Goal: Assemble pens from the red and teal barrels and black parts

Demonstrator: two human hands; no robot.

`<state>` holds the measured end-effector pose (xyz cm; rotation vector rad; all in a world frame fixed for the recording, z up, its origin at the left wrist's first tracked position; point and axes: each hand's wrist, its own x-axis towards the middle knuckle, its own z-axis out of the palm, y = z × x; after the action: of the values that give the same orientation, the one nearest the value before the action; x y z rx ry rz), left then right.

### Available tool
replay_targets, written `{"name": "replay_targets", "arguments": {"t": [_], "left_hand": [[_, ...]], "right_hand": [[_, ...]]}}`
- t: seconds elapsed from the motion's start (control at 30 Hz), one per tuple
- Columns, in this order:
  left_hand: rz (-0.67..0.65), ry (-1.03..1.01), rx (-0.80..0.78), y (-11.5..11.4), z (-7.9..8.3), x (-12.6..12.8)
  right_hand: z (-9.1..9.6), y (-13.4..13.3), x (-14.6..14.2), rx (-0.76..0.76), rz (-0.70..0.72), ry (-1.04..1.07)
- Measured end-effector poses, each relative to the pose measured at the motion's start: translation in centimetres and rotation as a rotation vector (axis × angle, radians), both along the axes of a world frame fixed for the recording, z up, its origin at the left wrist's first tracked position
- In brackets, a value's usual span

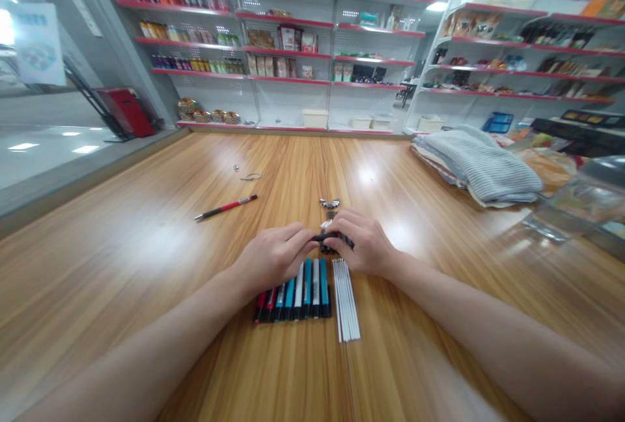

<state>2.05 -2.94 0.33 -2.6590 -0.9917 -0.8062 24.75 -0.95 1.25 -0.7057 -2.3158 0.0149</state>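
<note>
My left hand and my right hand meet above the table, fingers pinched on a slim black pen part held level between them. Its ends are partly covered by my fingers. Just below lies a row of pen barrels in red, blue and white with black ends. To their right are several thin white refills side by side. Beyond my fingers sit small silver pen tips, with small dark and white parts partly hidden by my right hand. A whole red and black pen lies to the left.
A thin ring-like strip and a tiny silver piece lie farther back on the wooden table. Folded striped cloths and a clear container stand at the right. Stocked shelves line the back.
</note>
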Motion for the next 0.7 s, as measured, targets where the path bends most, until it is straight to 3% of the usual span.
{"name": "replay_targets", "arguments": {"t": [0.7], "left_hand": [[0.041,0.036,0.033,-0.05,0.30,0.11]], "right_hand": [[0.12,0.12,-0.30,-0.039,0.020,0.081]]}}
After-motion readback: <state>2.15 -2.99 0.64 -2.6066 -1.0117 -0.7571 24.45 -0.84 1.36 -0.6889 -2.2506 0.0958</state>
